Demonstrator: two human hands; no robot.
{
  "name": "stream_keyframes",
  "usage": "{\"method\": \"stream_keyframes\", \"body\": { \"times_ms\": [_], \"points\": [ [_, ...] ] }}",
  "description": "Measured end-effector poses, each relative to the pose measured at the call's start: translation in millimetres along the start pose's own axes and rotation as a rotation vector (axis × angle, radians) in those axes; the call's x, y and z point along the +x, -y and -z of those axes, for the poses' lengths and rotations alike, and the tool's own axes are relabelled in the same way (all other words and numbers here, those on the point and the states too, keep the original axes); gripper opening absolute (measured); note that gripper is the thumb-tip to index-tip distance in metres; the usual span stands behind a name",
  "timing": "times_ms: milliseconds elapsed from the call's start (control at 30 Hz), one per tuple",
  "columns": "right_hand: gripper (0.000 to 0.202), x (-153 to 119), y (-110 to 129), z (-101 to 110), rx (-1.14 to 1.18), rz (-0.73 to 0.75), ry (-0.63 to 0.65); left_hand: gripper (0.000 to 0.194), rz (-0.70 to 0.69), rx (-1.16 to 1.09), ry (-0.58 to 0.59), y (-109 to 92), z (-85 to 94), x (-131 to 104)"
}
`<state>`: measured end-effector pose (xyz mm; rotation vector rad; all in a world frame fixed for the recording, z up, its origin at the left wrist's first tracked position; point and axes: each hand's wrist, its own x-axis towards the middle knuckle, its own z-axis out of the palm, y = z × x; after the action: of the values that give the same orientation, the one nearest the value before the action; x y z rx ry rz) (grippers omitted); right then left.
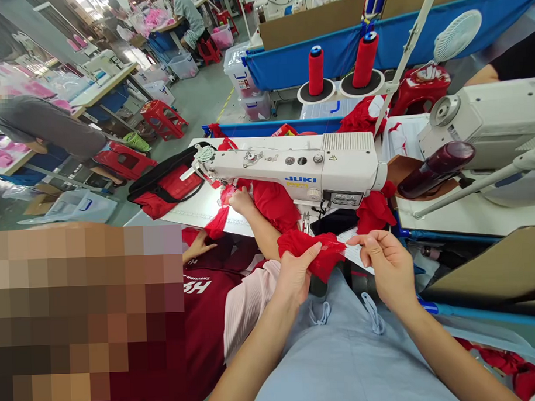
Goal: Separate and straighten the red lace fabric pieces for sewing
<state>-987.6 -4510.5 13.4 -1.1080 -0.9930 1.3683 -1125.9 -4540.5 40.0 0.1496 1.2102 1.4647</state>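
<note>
Red cloth [330, 260], sheer-looking — probably light, soft, slippery. Bunched in left hand [296, 274], just off the near side of the desk [189, 211]. Right hand [389, 263] curled narrow by the pale edge [338, 246] — can't tell if pinching it. Best gripped by thick folds, imo.

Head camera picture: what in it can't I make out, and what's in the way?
All in the head view:
Left hand: most fingers hidden beneath the red cloth.
Right hand: whether its fingertips pinch thread is too fine to tell.
Display on the JUKI machine: too small to read.
Right-side machine: cut off by the picture's right edge.
Co-worker in maroon: partly masked by coloured squares.
</note>
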Motion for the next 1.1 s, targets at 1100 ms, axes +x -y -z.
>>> {"method": "stream_keyframes", "body": {
  "times_ms": [1100],
  "points": [
    [0.046, 3.3, -16.3, 34.1, -0.41, 0.036, 0.446, 0.027, 0.134, 0.037, 0.114, 3.9, -2.0, -9.3]
  ]
}}
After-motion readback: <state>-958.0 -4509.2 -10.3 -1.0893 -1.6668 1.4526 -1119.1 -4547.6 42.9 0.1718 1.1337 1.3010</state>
